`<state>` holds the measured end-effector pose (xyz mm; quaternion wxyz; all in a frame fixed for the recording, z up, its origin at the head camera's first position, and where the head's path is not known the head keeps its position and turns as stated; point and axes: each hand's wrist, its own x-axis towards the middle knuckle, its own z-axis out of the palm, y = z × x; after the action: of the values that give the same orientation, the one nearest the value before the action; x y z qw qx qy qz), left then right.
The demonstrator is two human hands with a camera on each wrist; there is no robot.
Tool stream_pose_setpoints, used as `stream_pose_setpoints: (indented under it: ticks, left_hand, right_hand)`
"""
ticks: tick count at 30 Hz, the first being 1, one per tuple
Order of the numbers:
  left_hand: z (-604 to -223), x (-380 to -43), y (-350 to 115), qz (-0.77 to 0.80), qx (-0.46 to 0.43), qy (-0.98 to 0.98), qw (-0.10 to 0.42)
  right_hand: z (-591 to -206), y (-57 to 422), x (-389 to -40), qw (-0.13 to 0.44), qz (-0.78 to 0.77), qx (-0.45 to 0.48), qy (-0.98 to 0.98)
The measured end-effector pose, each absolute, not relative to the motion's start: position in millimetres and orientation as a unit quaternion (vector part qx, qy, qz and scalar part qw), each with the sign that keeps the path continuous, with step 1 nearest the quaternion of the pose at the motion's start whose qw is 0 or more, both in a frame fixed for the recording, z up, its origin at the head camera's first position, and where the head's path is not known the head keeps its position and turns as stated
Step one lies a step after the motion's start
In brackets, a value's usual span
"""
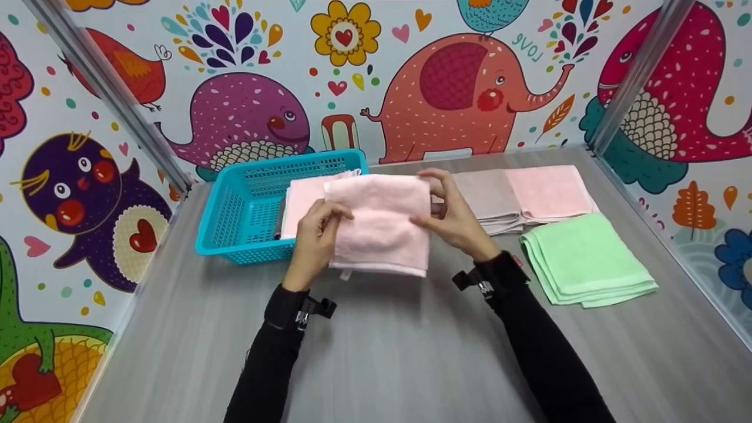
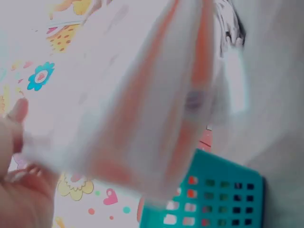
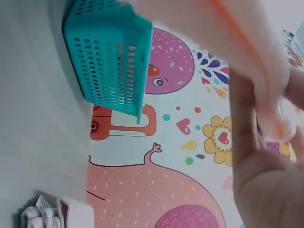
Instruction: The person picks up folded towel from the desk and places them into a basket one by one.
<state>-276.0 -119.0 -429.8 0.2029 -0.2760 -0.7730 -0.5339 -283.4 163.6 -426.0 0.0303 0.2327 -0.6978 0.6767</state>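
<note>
Both hands hold a folded pink towel [image 1: 379, 235] up in front of the basket. The left hand [image 1: 317, 235] pinches its left edge between thumb and fingers. On the opposite edge, the right hand [image 1: 455, 214] grips with the thumb in front and fingers behind. A small white tag hangs below the towel's lower edge. In the left wrist view the towel [image 2: 142, 104] is blurred, its folded layers hanging away from the hand. The right wrist view shows the towel's edge [image 3: 273, 104] between thumb and fingers.
A turquoise basket [image 1: 220, 235] at the back left has another pink towel [image 1: 302, 202] inside. To the right lie a folded greyish towel [image 1: 484, 191], a pink towel [image 1: 552, 191] and a green towel [image 1: 590, 258]. Printed walls enclose the table [image 1: 376, 358] at back and sides.
</note>
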Motion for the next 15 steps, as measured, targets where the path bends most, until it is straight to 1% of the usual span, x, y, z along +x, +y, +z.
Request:
stream_pose_setpoints:
  ticks: [2, 5, 7, 8, 10, 14, 15]
  left_hand:
    - [-430, -277, -120, -0.533, -0.261, -0.779, 0.203]
    - [-429, -279, -124, -0.534, -0.251, -0.787, 0.18]
    - [-429, -282, -128, -0.524, -0.246, -0.798, 0.169]
    - [-428, -283, -130, -0.515, -0.243, -0.803, 0.173]
    - [-429, -288, -134, -0.495, -0.234, -0.812, 0.202]
    - [-434, -298, -145, -0.489, -0.184, -0.802, 0.29]
    - [-436, -300, -149, -0.491, -0.167, -0.799, 0.304]
  right_hand:
    - [-427, 155, -287, 0.075, 0.682, 0.232, -0.69]
    - [-428, 143, -294, 0.137, 0.663, 0.239, -0.696]
    - [-426, 136, -300, 0.166, 0.639, 0.243, -0.711]
    - [-425, 132, -303, 0.169, 0.631, 0.244, -0.717]
    - [-422, 125, -311, 0.16, 0.619, 0.244, -0.729]
    - [-418, 109, -325, 0.1, 0.613, 0.246, -0.744]
    - [-418, 104, -328, 0.087, 0.607, 0.251, -0.749]
